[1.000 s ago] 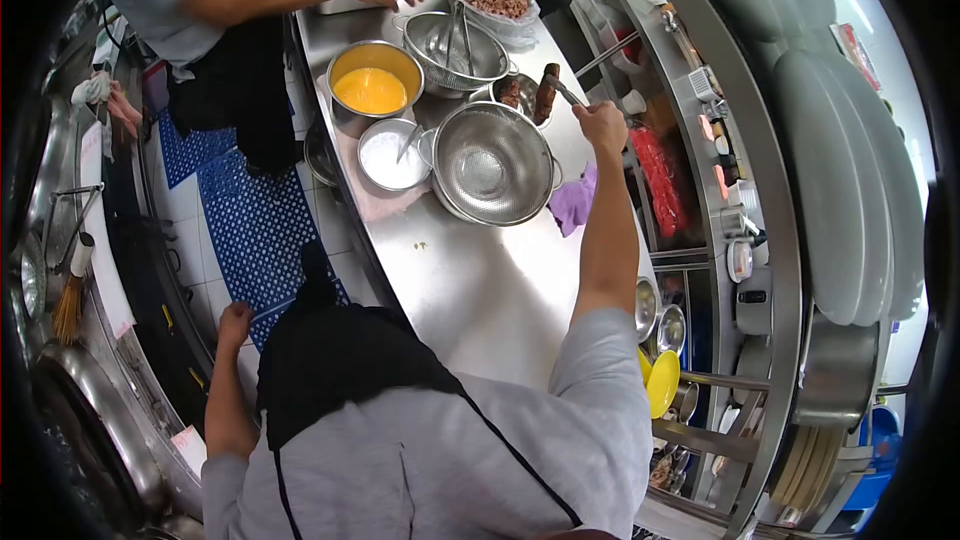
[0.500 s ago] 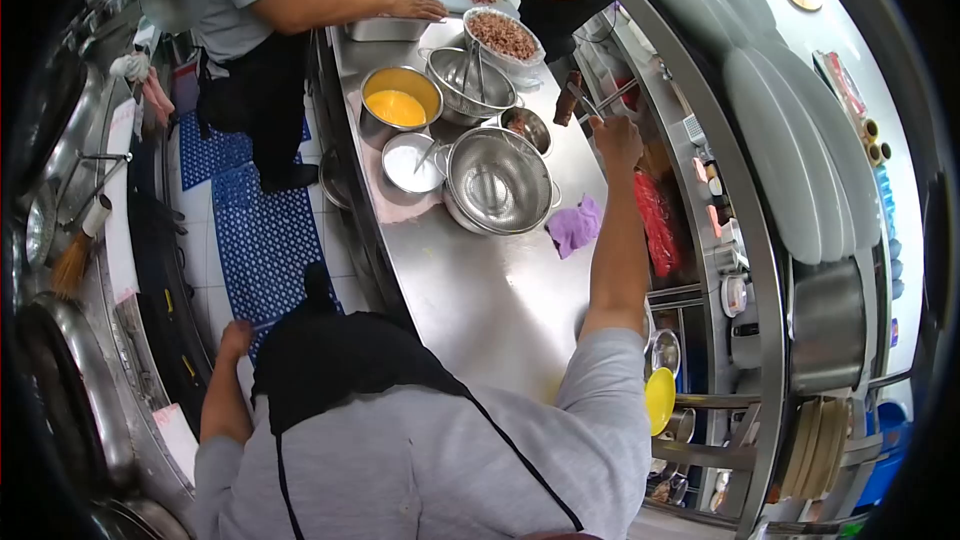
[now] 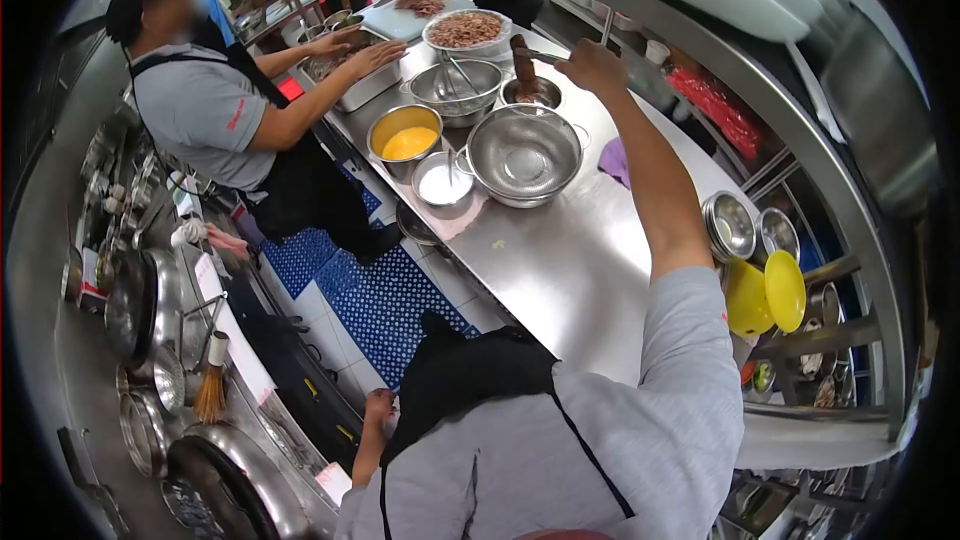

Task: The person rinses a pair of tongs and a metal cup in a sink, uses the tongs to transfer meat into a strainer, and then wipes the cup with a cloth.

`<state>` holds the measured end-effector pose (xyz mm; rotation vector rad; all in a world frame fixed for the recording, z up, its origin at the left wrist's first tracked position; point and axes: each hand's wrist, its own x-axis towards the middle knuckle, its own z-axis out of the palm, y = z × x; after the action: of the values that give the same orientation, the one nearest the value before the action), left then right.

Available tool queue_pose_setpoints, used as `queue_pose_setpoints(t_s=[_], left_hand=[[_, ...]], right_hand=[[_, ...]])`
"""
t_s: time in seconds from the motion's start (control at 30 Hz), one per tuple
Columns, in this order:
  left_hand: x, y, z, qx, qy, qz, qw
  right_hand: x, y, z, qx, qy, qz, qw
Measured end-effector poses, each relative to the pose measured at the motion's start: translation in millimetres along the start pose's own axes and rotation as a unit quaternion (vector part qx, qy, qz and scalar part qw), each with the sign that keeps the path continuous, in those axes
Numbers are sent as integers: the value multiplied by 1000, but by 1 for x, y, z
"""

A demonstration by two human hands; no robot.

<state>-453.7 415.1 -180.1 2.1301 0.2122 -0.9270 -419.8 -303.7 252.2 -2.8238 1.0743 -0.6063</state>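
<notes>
My right hand (image 3: 592, 68) is stretched over the steel table, closed on metal tongs (image 3: 545, 57). A dark reddish-brown piece, perhaps meat (image 3: 523, 65), hangs upright from the tongs' tips over a small steel bowl (image 3: 545, 92). In front of that bowl stands a large steel colander (image 3: 525, 155); a second colander (image 3: 455, 87) with a utensil in it is to the left. My left hand (image 3: 378, 408) hangs low by my side, away from the table, its fingers curled. What it holds, if anything, is hidden.
A pot of yellow liquid (image 3: 405, 140), a bowl of white contents (image 3: 443, 182) and a bowl of chopped meat (image 3: 467, 30) share the table. A purple cloth (image 3: 614, 162) lies right. A co-worker (image 3: 205, 110) stands left, hands over a tray (image 3: 365, 90). A shelf frame (image 3: 780, 125) borders the right.
My right hand has brought the tongs and the brown piece leftward, over the small bowl. The head view has turned; the co-worker at left is more fully in sight.
</notes>
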Motion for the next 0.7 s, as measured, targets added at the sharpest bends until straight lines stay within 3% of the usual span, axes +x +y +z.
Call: queue_pose_setpoints(t_s=[0.1,0.27,0.37,0.47,0.7], left_hand=[[10,28,-5,79,-26,26,996],[39,52,-13,-42,-20,4,999],[40,76,-11,-42,-10,9,999],[38,82,-9,-36,-15,-17,999],[31,40,-10,-27,-2,-29,999]], right_hand=[[1,15,8,37,-16,9,999],[-5,32,14,69,2,5,998],[-11,24,-5,78,-68,46,994],[-1,28,14,22,11,43,999],[31,26,80,-49,-90,70,992]])
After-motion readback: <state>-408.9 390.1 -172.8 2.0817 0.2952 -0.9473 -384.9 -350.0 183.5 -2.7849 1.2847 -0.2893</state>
